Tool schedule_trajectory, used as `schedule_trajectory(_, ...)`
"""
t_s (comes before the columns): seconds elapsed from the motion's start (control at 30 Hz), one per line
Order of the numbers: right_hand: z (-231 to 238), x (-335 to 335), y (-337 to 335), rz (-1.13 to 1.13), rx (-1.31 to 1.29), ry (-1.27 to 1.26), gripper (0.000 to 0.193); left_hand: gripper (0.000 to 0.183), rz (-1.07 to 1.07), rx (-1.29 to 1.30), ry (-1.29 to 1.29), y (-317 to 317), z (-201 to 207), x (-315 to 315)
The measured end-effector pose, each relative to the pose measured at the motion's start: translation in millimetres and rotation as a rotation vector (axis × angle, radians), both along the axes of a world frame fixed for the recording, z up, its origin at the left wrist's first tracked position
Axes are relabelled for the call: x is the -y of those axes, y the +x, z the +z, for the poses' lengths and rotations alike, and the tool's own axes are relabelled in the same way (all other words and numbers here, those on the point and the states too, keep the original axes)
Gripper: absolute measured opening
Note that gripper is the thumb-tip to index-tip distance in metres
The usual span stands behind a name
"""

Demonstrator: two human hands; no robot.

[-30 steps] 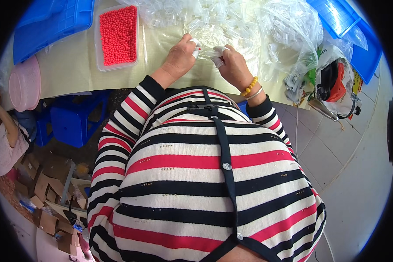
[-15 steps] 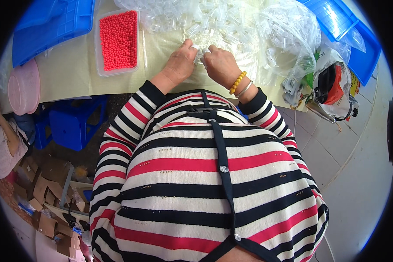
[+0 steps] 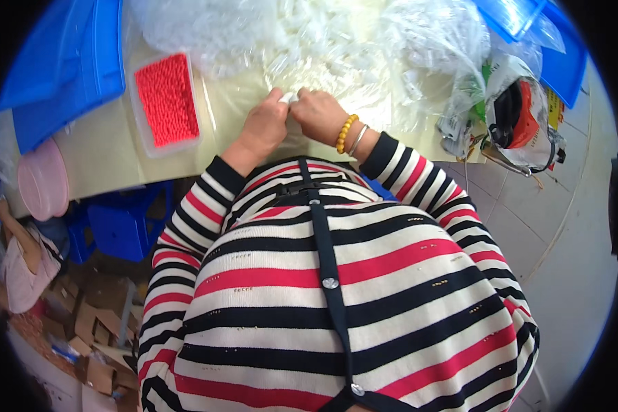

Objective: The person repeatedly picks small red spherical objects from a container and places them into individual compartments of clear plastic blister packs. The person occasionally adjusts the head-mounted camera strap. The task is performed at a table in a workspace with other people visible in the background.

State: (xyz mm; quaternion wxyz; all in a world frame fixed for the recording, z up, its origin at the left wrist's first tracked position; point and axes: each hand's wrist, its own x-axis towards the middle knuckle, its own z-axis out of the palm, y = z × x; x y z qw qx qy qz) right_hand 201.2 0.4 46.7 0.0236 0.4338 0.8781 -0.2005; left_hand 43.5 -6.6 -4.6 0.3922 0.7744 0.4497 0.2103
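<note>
My left hand (image 3: 266,122) and my right hand (image 3: 320,114) meet over the near part of the table. Both are closed, fingertips almost touching. Between them shows a small white plastic piece (image 3: 288,98), pinched by the fingers; its exact kind is too small and blurred to tell. Whether each hand has its own piece is hidden. Just beyond the hands, many small clear plastic pieces (image 3: 323,41) lie spread on clear sheeting. To the left of my left hand stands a clear tub (image 3: 149,143) filled with small red beads (image 3: 166,99).
Plastic bags of clear pieces (image 3: 432,44) lie at the far right. Blue trays (image 3: 69,75) stand at the left, another blue tray (image 3: 563,65) at the right. A pink tub (image 3: 43,180) and a bag with black and red things (image 3: 522,113) sit by the table's edges. Another person (image 3: 27,264) is at left.
My hands have come together, closing the gap between them. The view has shifted and turned slightly, so the table things appear displaced and blurred.
</note>
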Motion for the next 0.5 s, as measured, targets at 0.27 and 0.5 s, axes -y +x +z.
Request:
schedule_trajectory(0.27,-1,-22,123,-0.688,-0.266,0.326,0.004,0.031,-0.172,0.037,0.193,30,34,-38)
schedule_trajectory(0.5,51,-14,199,-1.086,-0.053,0.643,0.019,0.026,-0.049,-0.232,0.277,12,24,-55)
